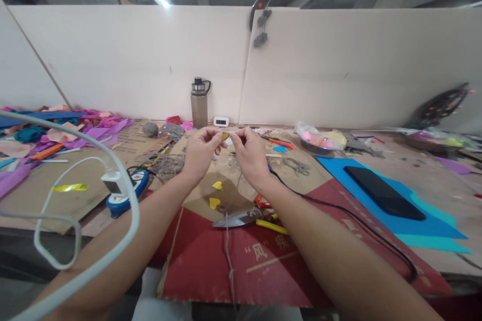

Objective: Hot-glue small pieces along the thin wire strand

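A: What do the two hands hold?
B: The left hand (203,153) pinches a small yellow piece (225,136) between thumb and forefinger, its other fingers curled. The right hand (250,153) is just beside it, thumb and forefinger pressed together; whatever lies between them is too small to tell.
A: Where is the yellow piece situated?
B: At the left fingertips, between the hands, raised over the cardboard (199,188).
A: Which objects lie below?
B: Two yellow hearts, an upper heart (217,185) and a lower heart (214,203), both flat. Near the lower one lies a metal blade (239,218), with a yellow handle (271,226) at its right. A grey string (230,258) crosses the red board (203,266) toward its near edge.
A: And the surroundings?
B: Beyond the hands, a bottle (199,105) stands upright beside a small white clock (221,121). To the right, a black phone (382,191) rests on blue sheets (425,224); to the left, a white plug (115,182) touches a blue power strip (128,199).
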Motion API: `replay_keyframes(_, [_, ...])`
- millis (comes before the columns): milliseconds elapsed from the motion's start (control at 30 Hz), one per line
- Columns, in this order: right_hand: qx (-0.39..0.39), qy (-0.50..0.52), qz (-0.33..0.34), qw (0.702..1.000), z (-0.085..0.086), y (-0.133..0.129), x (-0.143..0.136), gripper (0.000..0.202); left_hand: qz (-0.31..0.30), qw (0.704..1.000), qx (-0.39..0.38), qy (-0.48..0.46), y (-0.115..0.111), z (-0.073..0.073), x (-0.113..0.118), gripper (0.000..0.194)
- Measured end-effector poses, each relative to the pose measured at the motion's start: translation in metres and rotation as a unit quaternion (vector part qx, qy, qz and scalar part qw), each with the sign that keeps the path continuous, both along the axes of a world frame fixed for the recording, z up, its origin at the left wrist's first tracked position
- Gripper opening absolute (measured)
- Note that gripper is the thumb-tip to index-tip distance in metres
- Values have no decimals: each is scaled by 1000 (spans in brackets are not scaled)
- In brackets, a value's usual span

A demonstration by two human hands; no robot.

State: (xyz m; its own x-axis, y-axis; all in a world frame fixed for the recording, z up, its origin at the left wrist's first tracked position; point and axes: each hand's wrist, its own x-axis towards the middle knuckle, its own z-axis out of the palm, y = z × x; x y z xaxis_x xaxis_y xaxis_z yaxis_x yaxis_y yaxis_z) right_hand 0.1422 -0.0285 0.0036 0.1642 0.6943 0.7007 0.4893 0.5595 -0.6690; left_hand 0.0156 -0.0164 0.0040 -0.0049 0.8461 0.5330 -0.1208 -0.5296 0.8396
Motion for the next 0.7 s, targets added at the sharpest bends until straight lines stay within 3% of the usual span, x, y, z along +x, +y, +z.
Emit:
replay_keyframes(433, [-7, -4, -13, 1000, 2, -2, 0, 17, -46, 998, -34, -29, -3, 0, 3, 14])
replay_keyframes(700, [-62, 47, 52, 996, 8, -5, 1, 18, -82, 994, -48, -56, -2, -1, 2, 13])
